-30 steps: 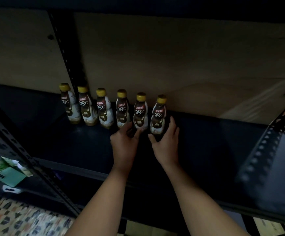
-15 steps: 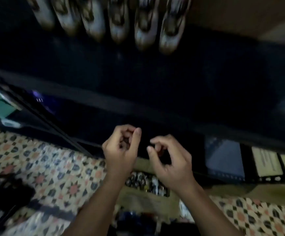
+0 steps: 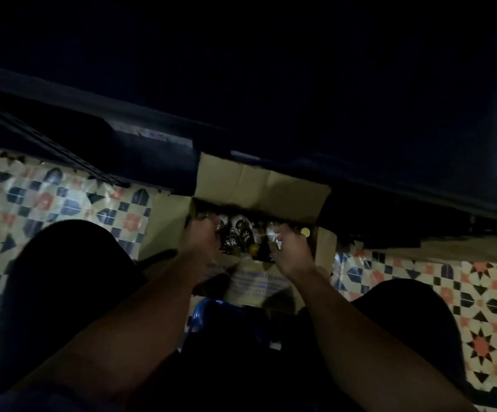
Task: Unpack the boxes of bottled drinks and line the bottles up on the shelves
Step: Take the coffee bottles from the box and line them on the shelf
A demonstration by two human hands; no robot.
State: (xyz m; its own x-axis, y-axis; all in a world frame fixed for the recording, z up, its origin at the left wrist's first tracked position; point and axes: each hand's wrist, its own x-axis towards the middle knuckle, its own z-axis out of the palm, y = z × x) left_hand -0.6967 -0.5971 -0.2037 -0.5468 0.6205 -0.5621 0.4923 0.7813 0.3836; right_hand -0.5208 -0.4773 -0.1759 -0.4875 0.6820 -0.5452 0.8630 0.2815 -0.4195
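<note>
Both hands (image 3: 242,245) dropped into open box (image 3: 259,185), shelf (image 3: 152,135) above.

This looks like a small shop or its stockroom, dimly lit. A dark metal shelving unit (image 3: 152,135) with a perforated upright stands over a floor (image 3: 33,197) covered in vinyl printed with star and tile patterns. An opened cardboard carton (image 3: 259,185) sits on the floor at the shelf's front edge, packed with bottled drinks (image 3: 238,233) with yellow caps.
</note>
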